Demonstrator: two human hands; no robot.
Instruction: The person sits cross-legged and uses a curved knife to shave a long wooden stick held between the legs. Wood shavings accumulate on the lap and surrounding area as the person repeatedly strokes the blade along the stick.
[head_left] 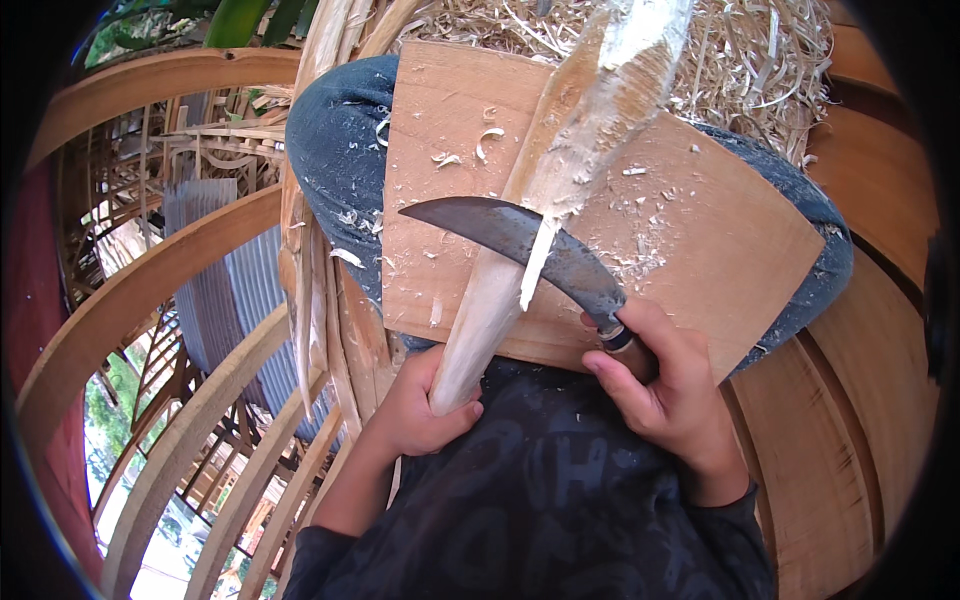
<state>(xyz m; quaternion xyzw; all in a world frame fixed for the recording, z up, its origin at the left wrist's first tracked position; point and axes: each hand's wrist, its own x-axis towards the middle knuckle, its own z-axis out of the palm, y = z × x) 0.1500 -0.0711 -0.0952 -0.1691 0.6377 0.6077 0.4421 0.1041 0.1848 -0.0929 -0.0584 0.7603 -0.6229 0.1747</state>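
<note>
My left hand is wrapped round the near end of a long piece of pale wood, which slants up and away to the right. In my right hand is the dark handle of a curved knife. Its blade lies across the wood, tip pointing left, and a splintered sliver sticks up at the blade. Past the blade the wood is wider and rough-cut. Under it, a flat wooden board rests across my lap, dotted with small chips and curls.
A heap of wood shavings lies beyond the board. Long split wood strips stand at my left, beside a curved slatted railing. Corrugated sheeting shows through the rails. Wooden planks run along my right.
</note>
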